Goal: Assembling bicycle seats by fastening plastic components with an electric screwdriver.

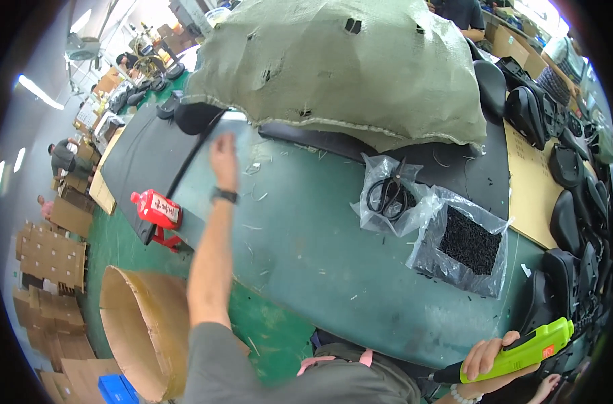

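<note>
My left hand reaches out over the green table, close to the front edge of a large grey-green cloth. Motion smears its fingers, and a pale, see-through patch beside them is too blurred to name. At the lower right, my right hand is wrapped round a lime-green electric screwdriver, its dark tip pointing left. Black scissors lie on a clear plastic bag. Beside them, another open bag holds a heap of small black screws.
A red bottle stands at the table's left edge, above a cardboard drum on the floor. Black padded seats are piled along the right. A co-worker's hand shows at the lower right; other people are farther off.
</note>
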### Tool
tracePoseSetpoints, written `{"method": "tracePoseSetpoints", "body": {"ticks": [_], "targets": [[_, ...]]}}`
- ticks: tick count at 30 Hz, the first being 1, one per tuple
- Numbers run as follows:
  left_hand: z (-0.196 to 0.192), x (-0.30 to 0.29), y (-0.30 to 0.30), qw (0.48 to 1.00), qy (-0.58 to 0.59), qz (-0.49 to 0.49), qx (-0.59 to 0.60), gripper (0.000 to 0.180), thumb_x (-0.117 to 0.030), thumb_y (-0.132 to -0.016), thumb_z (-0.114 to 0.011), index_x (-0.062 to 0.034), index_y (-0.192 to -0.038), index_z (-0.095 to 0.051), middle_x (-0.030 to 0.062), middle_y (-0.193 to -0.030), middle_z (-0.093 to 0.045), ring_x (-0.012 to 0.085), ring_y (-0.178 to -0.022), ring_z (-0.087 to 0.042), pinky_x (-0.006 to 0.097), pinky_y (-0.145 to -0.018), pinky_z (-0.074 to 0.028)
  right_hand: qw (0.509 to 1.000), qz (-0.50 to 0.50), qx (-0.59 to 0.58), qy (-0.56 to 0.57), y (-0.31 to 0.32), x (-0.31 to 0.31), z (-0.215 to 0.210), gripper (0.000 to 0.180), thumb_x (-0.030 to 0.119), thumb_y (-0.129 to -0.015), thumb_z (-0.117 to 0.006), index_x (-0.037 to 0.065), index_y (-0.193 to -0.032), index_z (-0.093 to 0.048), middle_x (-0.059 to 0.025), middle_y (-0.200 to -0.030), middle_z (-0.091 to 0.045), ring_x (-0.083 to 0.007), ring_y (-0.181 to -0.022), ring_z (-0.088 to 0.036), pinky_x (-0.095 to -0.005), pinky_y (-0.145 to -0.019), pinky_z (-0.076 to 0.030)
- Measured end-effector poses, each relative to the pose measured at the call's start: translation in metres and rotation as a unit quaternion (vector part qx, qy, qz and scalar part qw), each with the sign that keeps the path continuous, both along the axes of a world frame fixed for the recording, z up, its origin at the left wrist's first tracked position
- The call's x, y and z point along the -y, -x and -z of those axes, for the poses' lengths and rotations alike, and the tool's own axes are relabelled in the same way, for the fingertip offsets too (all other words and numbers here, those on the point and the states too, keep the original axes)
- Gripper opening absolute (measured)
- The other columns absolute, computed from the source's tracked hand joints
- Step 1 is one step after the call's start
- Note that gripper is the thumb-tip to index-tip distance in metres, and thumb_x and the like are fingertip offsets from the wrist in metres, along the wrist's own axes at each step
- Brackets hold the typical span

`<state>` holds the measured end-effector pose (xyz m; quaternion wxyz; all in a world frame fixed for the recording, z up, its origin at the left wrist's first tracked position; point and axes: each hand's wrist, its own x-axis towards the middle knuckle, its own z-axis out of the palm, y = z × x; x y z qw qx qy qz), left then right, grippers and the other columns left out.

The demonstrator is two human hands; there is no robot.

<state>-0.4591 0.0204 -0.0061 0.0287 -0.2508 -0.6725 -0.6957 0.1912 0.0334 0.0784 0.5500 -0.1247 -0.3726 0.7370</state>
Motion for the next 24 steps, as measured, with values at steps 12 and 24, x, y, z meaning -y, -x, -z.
{"method": "tracePoseSetpoints", "body": {"ticks": [12,24], "targets": [[0.035,-0.143,-0.403,0.718,0.325,0.347,-0.508,0.025,-0.027,-0.077,-0.068,-0.0053,-0.089,-0.067,0.0098,-0.099,-0.057,0.0256,-0.104,-0.049,0.039,-0.085,-0.044,0.993,0.114,-0.025,0.017,0.001,0.013,-0.026,0.067,0.048,-0.093,-0.052,0.001,-0.137,-0.031,-0.0112,-0.076,-0.048,-0.0189,-0.050,-0.050,-0.0313,-0.049,-0.044],[0.024,-0.158,-0.419,0.750,0.206,0.340,-0.529,0.029,-0.024,-0.089,-0.058,-0.0041,-0.069,-0.054,0.0128,-0.071,-0.052,0.0313,-0.073,-0.053,0.043,-0.065,-0.044,0.989,0.092,-0.097,-0.067,-0.055,-0.002,-0.005,0.087,0.068,-0.078,-0.060,0.001,-0.128,-0.038,-0.0169,-0.079,-0.059,-0.0299,-0.063,-0.058,-0.0409,-0.060,-0.049]]}}
